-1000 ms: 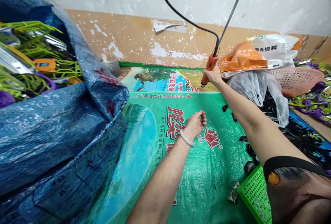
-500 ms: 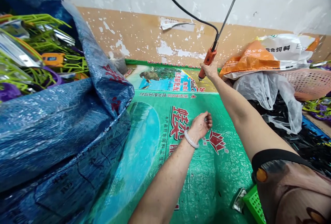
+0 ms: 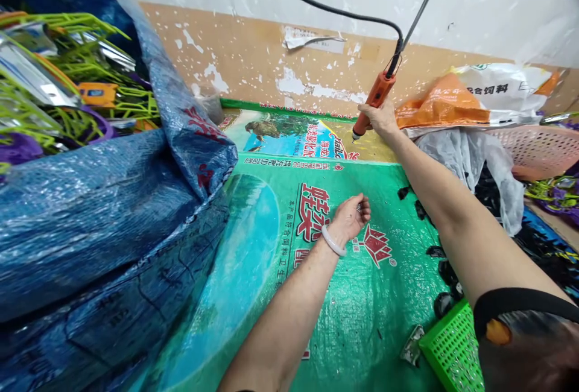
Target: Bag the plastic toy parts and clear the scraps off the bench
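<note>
My right hand [image 3: 383,120] is stretched far forward and closed around an orange electric screwdriver [image 3: 373,101], which hangs from a black cable and a thin rod above. Its tip points down over the far end of the green woven sack [image 3: 271,271] that covers the work surface. My left hand [image 3: 350,217], with a pale bangle on the wrist, rests on the sack near the red printed characters. Its fingers are curled around some small shiny metal pieces, too small to name.
A big blue woven bag [image 3: 104,211] full of green and purple plastic parts fills the left side. A green basket [image 3: 455,350] sits at the near right. Black parts, a white plastic bag [image 3: 470,157], an orange-white sack and a pink basket [image 3: 538,148] lie at the right.
My right hand has shifted slightly right with the screwdriver, now tilted more. My left hand stays curled in the same spot. The view has shifted a little.
</note>
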`<state>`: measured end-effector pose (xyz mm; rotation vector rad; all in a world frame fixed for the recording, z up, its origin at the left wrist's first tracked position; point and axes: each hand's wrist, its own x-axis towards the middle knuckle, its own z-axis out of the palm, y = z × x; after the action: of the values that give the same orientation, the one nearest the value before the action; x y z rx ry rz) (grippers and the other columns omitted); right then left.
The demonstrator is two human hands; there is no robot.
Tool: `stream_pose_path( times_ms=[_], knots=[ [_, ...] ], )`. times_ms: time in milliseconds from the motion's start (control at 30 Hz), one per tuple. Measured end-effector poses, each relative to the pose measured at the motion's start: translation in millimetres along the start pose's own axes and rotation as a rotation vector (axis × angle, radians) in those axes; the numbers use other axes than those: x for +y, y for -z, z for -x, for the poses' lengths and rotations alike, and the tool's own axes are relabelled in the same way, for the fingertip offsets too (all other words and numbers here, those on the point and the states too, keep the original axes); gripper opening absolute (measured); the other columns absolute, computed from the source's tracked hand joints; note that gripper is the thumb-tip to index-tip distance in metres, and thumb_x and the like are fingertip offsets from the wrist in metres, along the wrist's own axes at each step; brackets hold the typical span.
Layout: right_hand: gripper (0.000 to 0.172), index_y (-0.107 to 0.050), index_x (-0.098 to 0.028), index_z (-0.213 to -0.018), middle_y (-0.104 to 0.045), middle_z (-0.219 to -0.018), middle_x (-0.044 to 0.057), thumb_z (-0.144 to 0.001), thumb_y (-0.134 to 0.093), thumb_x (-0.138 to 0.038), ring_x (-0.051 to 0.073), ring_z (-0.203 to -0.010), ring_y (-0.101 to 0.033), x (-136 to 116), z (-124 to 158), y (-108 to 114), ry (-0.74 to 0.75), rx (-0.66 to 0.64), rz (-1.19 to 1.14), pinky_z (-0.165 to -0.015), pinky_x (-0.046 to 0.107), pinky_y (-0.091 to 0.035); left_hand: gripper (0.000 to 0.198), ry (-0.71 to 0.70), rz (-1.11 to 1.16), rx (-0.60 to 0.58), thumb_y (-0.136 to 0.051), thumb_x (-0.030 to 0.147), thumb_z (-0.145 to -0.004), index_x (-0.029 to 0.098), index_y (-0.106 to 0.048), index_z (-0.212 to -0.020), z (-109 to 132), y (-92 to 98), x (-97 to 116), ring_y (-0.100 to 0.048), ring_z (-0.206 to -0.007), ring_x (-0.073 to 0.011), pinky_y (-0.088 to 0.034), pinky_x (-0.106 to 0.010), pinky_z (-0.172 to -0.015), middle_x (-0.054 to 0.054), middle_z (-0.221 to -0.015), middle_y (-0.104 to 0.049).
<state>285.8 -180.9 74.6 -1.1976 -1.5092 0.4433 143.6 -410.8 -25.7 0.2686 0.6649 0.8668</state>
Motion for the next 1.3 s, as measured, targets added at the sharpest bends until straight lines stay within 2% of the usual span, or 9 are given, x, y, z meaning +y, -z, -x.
stream_pose_path(
  times_ms=[100, 167, 400, 533, 733, 900, 1000, 1133, 1300],
  knots=[
    [0.047, -0.045, -0.024, -0.094, -0.054, -0.078, 0.0, -0.064, -0.074, -0.046, 0.022, -0.073, -0.059, -17.5, 18.4, 4.7, -0.059, -0.025, -0.035, -0.064, 0.045, -0.062, 0.028, 0.006, 0.002, -0.002, -0.049, 0.02, -0.101, 0.012, -0.058, -0.076, 1.6, -0.5, 0.5, -0.051, -0.051, -0.0063, -0.038, -0.018, -0.047, 0.001, -0.062, -0.053],
    [0.05, -0.045, -0.024, -0.094, -0.053, -0.076, 0.0, -0.063, -0.077, -0.047, 0.022, -0.073, -0.059, -20.3, 28.0, 2.5, -0.072, -0.058, -0.041, -0.063, 0.047, -0.063, 0.028, 0.005, 0.005, 0.003, -0.049, 0.02, -0.101, 0.012, -0.058, -0.076, 2.2, -0.5, 1.0, -0.051, -0.051, -0.0063, -0.038, -0.018, -0.048, 0.001, -0.062, -0.053],
    [0.05, -0.045, -0.024, -0.088, -0.053, -0.076, 0.001, -0.061, -0.08, -0.048, 0.023, -0.077, -0.058, -1.4, 41.3, -10.5, -0.053, -0.102, -0.051, -0.069, 0.051, -0.063, 0.027, 0.015, 0.014, 0.014, -0.051, 0.02, -0.1, 0.012, -0.059, -0.076, -1.3, 1.6, 1.3, -0.051, -0.051, -0.0068, -0.038, -0.018, -0.048, 0.001, -0.062, -0.054],
    [0.05, -0.045, -0.024, -0.089, -0.054, -0.078, 0.001, -0.062, -0.08, -0.047, 0.026, -0.084, -0.06, -2.2, 38.6, -8.9, -0.044, -0.087, -0.033, -0.072, 0.052, -0.063, 0.025, 0.013, 0.024, 0.01, -0.053, 0.021, -0.099, 0.012, -0.059, -0.076, -2.2, 2.7, 0.3, -0.051, -0.052, -0.0069, -0.038, -0.018, -0.049, 0.0, -0.063, -0.054],
    [0.053, -0.045, -0.025, -0.095, -0.055, -0.078, 0.001, -0.063, -0.08, -0.048, 0.026, -0.081, -0.062, -24.3, 33.3, -0.2, -0.038, -0.077, -0.094, -0.064, 0.053, -0.064, 0.026, 0.021, 0.021, 0.016, -0.051, 0.021, -0.1, 0.012, -0.059, -0.077, 0.8, 1.1, 1.0, -0.051, -0.052, -0.0071, -0.038, -0.018, -0.049, 0.0, -0.063, -0.054],
    [0.047, -0.047, -0.024, -0.096, -0.054, -0.076, 0.002, -0.065, -0.079, -0.041, 0.029, -0.086, -0.063, -51.9, 49.8, 3.1, -0.041, -0.108, -0.153, -0.071, 0.056, -0.064, 0.027, 0.021, 0.01, 0.011, -0.049, 0.02, -0.101, 0.012, -0.059, -0.077, -3.3, 1.9, -1.2, -0.05, -0.05, -0.0073, -0.037, -0.018, -0.047, 0.0, -0.062, -0.054],
    [0.047, -0.047, -0.024, -0.096, -0.054, -0.076, 0.003, -0.066, -0.08, -0.042, 0.031, -0.088, -0.063, -66.7, 71.3, -4.3, -0.026, -0.185, -0.204, -0.07, 0.057, -0.063, 0.027, 0.015, 0.017, 0.008, -0.05, 0.02, -0.1, 0.012, -0.059, -0.076, -4.8, 2.0, -1.9, -0.05, -0.05, -0.0078, -0.037, -0.019, -0.047, 0.0, -0.062, -0.054],
    [0.052, -0.046, -0.024, -0.097, -0.053, -0.078, 0.002, -0.064, -0.082, -0.044, 0.029, -0.086, -0.063, -79.6, 101.4, -25.4, -0.018, -0.265, -0.227, -0.066, 0.052, -0.063, 0.028, 0.007, 0.024, 0.009, -0.049, 0.019, -0.1, 0.012, -0.058, -0.074, -3.6, 0.6, -1.5, -0.05, -0.049, -0.0077, -0.035, -0.019, -0.047, 0.0, -0.061, -0.054],
    [0.053, -0.047, -0.025, -0.1, -0.056, -0.083, 0.002, -0.066, -0.081, -0.047, 0.028, -0.09, -0.063, -80.6, 116.4, -47.2, -0.006, -0.334, -0.192, -0.071, 0.05, -0.062, 0.026, 0.017, 0.04, 0.004, -0.052, 0.018, -0.098, 0.012, -0.058, -0.074, -1.4, -0.4, -0.2, -0.049, -0.051, -0.0074, -0.035, -0.019, -0.048, 0.0, -0.062, -0.053]
  ],
)
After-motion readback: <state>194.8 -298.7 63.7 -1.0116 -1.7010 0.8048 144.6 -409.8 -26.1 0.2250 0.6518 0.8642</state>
